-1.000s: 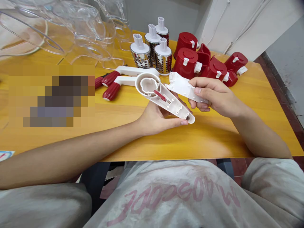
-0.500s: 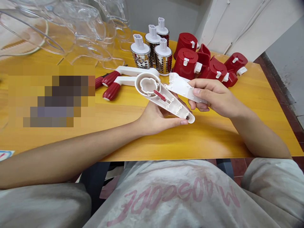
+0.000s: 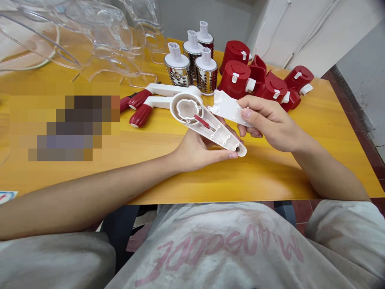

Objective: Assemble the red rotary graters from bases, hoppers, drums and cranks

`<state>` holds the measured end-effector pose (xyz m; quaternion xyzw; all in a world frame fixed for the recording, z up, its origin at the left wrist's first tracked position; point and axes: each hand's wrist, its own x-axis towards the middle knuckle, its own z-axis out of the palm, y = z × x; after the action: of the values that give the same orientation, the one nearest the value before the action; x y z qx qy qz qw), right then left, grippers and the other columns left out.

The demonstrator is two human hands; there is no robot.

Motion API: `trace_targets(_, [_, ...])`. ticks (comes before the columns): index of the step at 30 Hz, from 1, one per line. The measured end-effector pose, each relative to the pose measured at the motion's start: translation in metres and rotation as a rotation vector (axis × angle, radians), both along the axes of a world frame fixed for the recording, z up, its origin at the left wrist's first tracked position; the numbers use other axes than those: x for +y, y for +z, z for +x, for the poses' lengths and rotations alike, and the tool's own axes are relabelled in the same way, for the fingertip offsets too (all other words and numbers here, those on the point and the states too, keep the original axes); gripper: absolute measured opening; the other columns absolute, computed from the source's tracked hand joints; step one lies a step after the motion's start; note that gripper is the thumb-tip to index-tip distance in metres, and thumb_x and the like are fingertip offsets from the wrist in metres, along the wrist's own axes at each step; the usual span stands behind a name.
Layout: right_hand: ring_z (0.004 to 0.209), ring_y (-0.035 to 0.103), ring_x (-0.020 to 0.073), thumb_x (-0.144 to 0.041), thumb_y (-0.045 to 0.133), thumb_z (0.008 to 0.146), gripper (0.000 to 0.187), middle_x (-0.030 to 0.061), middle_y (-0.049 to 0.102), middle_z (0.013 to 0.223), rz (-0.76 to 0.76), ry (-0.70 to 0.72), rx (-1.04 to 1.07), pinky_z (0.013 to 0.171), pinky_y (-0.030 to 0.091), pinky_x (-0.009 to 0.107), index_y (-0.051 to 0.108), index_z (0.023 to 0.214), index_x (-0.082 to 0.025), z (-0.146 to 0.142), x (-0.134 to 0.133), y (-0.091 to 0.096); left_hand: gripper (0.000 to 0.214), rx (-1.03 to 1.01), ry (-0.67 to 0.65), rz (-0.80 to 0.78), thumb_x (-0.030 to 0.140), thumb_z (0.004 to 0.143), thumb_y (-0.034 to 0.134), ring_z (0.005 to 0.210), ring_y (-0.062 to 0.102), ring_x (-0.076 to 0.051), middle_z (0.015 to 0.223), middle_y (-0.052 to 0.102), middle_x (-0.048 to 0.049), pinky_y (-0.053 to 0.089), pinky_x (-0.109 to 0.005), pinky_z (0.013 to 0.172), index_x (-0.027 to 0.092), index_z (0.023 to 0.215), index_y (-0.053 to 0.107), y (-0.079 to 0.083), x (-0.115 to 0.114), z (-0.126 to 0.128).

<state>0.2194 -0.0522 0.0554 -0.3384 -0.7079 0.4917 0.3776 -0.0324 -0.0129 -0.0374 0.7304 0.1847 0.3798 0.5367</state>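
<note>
Right hand (image 3: pixel 270 124) edged leftward with white cover piece (image 3: pixel 227 109) in clenched grip, left hand (image 3: pixel 200 150) grasping white handle body (image 3: pixel 207 123), red housings (image 3: pixel 240 78) behind on counter (image 3: pixel 270 172)

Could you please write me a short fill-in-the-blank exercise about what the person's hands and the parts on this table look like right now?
1. The left hand holds a white handle shell with a small ____ lever inside it.
2. The right hand grips a white cover piece, held to the ____ of the shell.
3. Behind the hands stand ____ metal grater drums with white tops.
4. The table top is ____ in colour.

Missing words: red; right; four; yellow
</note>
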Motion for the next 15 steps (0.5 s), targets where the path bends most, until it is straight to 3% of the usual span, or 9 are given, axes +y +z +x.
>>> trace_targets(6, [0.072, 0.06, 0.0116, -0.075, 0.083, 0.12, 0.054, 0.0005, 0.073, 0.09, -0.001, 0.006, -0.015, 0.063, 0.052, 0.024, 0.078, 0.119, -0.022, 0.0013, 0.0009, -0.0009, 0.053, -0.05, -0.016, -0.006, 0.045, 0.087, 0.115, 0.107, 0.092, -0.029, 0.114, 0.092, -0.0069, 0.076, -0.044, 0.103, 0.023, 0.115, 0.076, -0.0024, 0.0003, 0.002])
trace_targets(10, [0.072, 0.058, 0.0098, -0.071, 0.082, 0.122, 0.05, 0.0014, 0.077, 0.096, 0.003, -0.027, -0.021, 0.063, 0.048, 0.022, 0.079, 0.122, -0.021, 0.0049, 0.0026, -0.0045, 0.067, -0.136, -0.034, -0.06, 0.044, 0.082, 0.119, 0.105, 0.094, -0.029, 0.113, 0.091, -0.0044, 0.078, -0.044, 0.099, 0.026, 0.115, 0.063, -0.0021, -0.0002, 0.0065])
trace_targets(15, [0.077, 0.062, 0.0114, -0.072, 0.076, 0.125, 0.05, 0.0029, 0.08, 0.103, 0.021, -0.076, -0.034, 0.067, 0.053, 0.024, 0.084, 0.132, -0.022, 0.008, 0.0026, -0.0043, 0.075, -0.183, -0.106, -0.129, 0.045, 0.084, 0.119, 0.107, 0.097, -0.03, 0.112, 0.094, -0.0028, 0.081, -0.045, 0.098, 0.029, 0.117, 0.054, 0.0031, 0.0004, 0.0096])
